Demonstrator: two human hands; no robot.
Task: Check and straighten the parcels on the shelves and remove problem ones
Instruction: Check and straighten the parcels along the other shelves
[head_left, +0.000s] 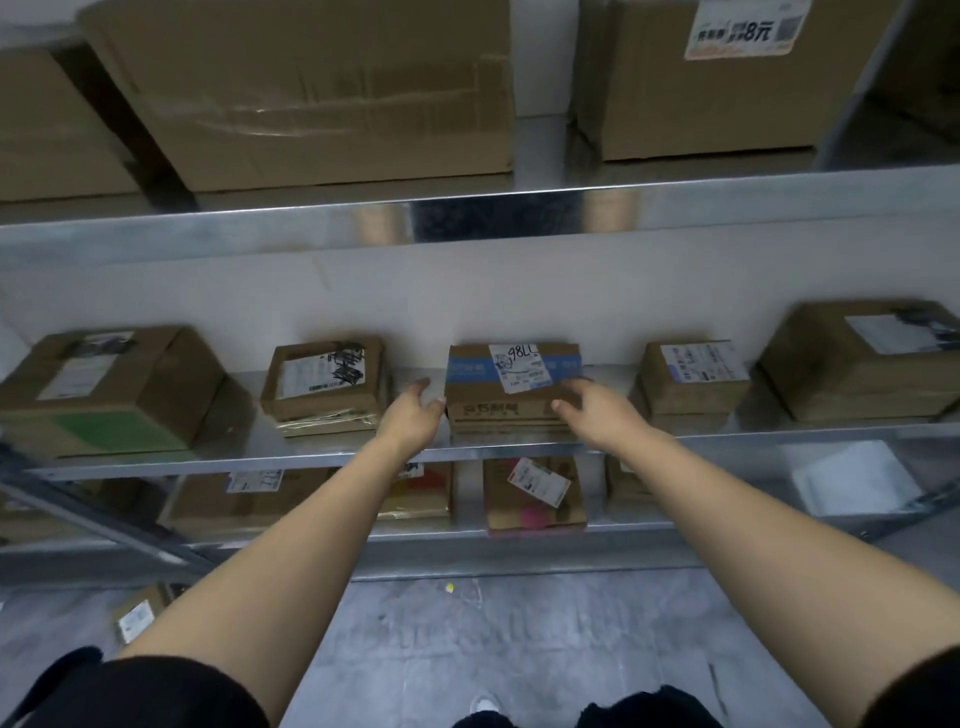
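Seen from the head camera, the big cartons (311, 104) on the top shelf run out of frame, and most labels are too blurred to read. The middle shelf (260, 458) holds five parcels in a row, with the blue-taped parcel (511, 387) at the centre. The left hand (410, 413) and right hand (592, 410) flank it, fingers spread and gripping nothing. Whether they touch it is hard to judge.

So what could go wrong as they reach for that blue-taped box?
The blue-taped box sits close to the front edge of the shelf; a clumsy pull might drop it to the floor. The left hand reaches into the gap beside the neighbouring parcel, so it might knock that one crooked.
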